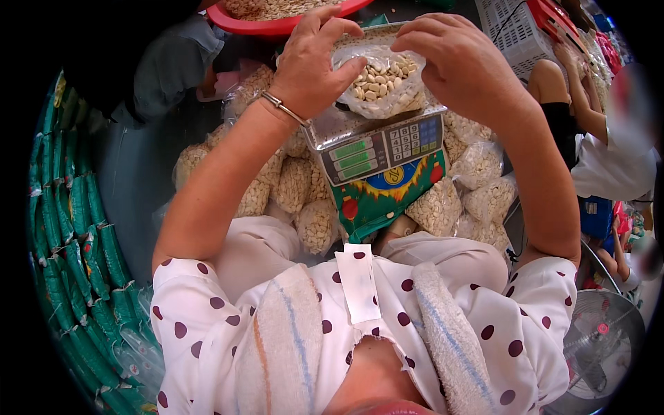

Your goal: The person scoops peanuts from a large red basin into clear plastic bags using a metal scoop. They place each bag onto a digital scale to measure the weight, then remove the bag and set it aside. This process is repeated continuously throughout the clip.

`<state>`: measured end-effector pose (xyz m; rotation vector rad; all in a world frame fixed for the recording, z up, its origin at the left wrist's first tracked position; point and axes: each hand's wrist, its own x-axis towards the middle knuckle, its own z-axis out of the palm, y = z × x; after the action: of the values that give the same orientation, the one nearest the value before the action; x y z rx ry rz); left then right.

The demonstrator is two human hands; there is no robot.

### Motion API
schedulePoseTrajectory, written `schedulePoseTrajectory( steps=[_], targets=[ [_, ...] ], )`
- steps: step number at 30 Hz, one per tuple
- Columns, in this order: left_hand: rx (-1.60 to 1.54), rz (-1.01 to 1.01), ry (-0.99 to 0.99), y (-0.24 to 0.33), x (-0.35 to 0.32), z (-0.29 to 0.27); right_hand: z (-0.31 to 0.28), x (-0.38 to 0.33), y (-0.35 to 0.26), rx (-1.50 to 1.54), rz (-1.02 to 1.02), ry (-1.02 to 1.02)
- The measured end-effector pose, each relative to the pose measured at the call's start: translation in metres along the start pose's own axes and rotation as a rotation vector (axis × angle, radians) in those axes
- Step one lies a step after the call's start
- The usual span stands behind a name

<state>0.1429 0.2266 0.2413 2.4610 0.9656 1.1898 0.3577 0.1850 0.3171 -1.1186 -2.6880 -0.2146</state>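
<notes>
I see a heap of filled clear bags of pale nuts spread across the floor in front of me, both sides of the scale. Left of that, a stack of green packets runs along the frame edge. Red basin of the same nuts sits at the top, beyond my hands. Fan at lower right. Another person sits at upper right, arm bent, not involved.

Digital scale is centre frame, display and keypad tilted toward me.

Small clear bag of nuts rests on the scale platform, mouth up.

Left hand: fingers curled, thumb and fingertips pinching the bag's left top edge. Metal bracelet on that wrist.

Right hand: fingers curled down over the bag's right top edge; actual contact is hidden, can't tell if it's pinching.
</notes>
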Motion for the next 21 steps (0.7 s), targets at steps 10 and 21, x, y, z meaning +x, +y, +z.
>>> schedulePoseTrajectory(
  steps=[10,21],
  targets=[
    [0.029,-0.051,-0.256,-0.008,0.005,0.014,0.022,0.019,0.001,0.17,0.324,-0.309],
    [0.27,-0.374,-0.594,-0.026,0.016,0.035,0.094,0.059,0.009,0.127,0.269,-0.68]
  ],
)
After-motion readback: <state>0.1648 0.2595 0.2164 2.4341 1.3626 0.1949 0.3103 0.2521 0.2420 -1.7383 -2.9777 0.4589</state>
